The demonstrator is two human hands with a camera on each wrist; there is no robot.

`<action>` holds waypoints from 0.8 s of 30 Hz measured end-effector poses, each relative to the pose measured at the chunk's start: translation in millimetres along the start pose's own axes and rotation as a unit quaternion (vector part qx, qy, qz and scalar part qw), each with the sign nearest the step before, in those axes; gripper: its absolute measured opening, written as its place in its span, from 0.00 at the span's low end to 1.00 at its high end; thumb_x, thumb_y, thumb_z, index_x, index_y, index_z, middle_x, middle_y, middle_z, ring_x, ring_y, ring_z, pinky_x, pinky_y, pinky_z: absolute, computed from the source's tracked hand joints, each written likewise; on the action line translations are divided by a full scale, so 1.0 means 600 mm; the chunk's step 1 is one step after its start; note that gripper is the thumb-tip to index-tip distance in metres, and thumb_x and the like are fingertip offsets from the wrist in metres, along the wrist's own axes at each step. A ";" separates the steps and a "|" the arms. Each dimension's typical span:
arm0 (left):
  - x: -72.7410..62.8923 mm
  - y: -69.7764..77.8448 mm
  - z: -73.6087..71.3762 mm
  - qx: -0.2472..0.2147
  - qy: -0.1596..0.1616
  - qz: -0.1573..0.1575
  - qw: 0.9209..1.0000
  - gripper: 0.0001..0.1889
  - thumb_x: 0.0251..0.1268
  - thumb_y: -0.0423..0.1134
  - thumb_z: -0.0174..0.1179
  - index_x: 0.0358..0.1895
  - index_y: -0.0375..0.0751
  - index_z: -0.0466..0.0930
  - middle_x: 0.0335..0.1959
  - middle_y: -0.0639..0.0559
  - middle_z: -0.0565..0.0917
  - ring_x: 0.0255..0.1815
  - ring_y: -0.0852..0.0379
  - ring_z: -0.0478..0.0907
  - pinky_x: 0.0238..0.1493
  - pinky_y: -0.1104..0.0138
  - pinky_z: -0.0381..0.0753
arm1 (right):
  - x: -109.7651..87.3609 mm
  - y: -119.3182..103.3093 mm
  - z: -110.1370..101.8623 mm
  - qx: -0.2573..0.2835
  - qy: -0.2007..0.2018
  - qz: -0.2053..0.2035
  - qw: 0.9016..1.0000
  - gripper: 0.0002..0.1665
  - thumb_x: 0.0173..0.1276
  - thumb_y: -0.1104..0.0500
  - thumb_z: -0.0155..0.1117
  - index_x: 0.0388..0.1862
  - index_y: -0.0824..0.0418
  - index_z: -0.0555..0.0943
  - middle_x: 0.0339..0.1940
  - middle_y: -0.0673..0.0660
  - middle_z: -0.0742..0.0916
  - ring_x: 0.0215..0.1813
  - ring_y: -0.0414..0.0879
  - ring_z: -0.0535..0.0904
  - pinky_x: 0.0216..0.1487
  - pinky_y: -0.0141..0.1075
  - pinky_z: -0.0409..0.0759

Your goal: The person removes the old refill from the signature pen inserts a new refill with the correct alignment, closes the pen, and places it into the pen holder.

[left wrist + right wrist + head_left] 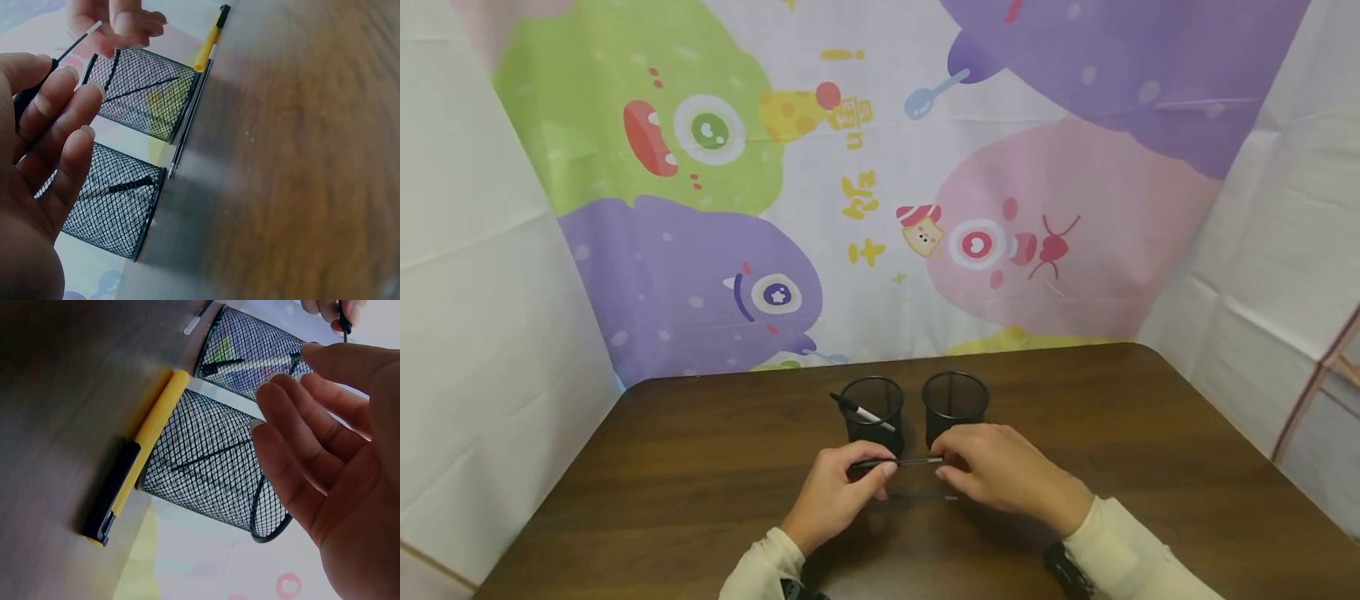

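Note:
My left hand [833,493] grips a black pen barrel [28,94] between thumb and fingers. A thin dark refill [913,462] with a pale end sticks out of it toward my right hand [1007,471]. The right fingers are loosely bent right by that pale end; in the left wrist view the end shows bare beside them. Behind the hands stand two black mesh pen cups, the left cup [871,385] and the right cup [955,379]. A white marker [868,415] with a black cap leans in the left one.
A second thin refill [190,119] lies on the brown table [700,483] in front of the cups. Beside the right cup lies a yellow pen [153,422] with a black clip end, hidden by my right hand in the head view. A cartoon-printed cloth [880,325] hangs behind the table.

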State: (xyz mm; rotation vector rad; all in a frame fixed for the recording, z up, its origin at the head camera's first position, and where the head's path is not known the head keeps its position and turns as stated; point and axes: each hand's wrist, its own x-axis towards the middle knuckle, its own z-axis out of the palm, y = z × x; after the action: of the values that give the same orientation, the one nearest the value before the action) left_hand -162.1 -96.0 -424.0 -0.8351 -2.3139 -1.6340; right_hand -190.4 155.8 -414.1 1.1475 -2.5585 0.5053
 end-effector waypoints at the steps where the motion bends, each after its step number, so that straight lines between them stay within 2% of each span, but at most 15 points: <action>1: 0.000 -0.001 0.000 0.000 0.000 0.000 1.000 0.04 0.66 0.27 0.64 0.42 0.32 0.85 0.29 0.48 0.86 0.23 0.58 0.83 0.28 0.67 0.83 | -0.001 0.001 -0.001 -0.001 -0.004 0.002 1.000 0.09 0.65 0.55 0.72 0.43 0.53 0.85 0.33 0.39 0.82 0.32 0.31 0.77 0.32 0.32 0.79; 10: 0.003 -0.004 -0.003 0.009 0.002 0.006 1.000 0.04 0.67 0.28 0.64 0.42 0.34 0.85 0.27 0.51 0.85 0.22 0.55 0.83 0.26 0.67 0.82 | -0.001 0.004 -0.012 -0.007 -0.027 0.021 0.999 0.09 0.64 0.57 0.73 0.43 0.53 0.84 0.36 0.44 0.84 0.34 0.36 0.80 0.31 0.33 0.79; 16: 0.003 -0.005 -0.004 0.007 0.003 -0.003 1.000 0.04 0.67 0.29 0.64 0.42 0.36 0.85 0.28 0.52 0.85 0.23 0.57 0.83 0.27 0.67 0.82 | -0.003 0.005 -0.011 -0.030 -0.059 0.033 0.997 0.09 0.64 0.56 0.73 0.42 0.53 0.85 0.37 0.43 0.83 0.34 0.34 0.78 0.33 0.35 0.80; 24: 0.000 -0.008 -0.004 0.004 0.007 -0.006 1.000 0.04 0.67 0.29 0.65 0.42 0.34 0.85 0.25 0.51 0.85 0.22 0.54 0.83 0.27 0.67 0.81 | -0.005 0.004 -0.009 -0.071 -0.070 0.053 0.994 0.10 0.62 0.54 0.74 0.41 0.53 0.84 0.36 0.45 0.84 0.34 0.37 0.79 0.31 0.37 0.79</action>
State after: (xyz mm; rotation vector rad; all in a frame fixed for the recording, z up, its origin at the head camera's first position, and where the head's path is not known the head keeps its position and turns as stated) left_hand -165.0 -99.3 -426.7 -0.8066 -2.3190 -1.6302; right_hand -189.9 161.4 -411.1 1.0359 -2.7364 0.2701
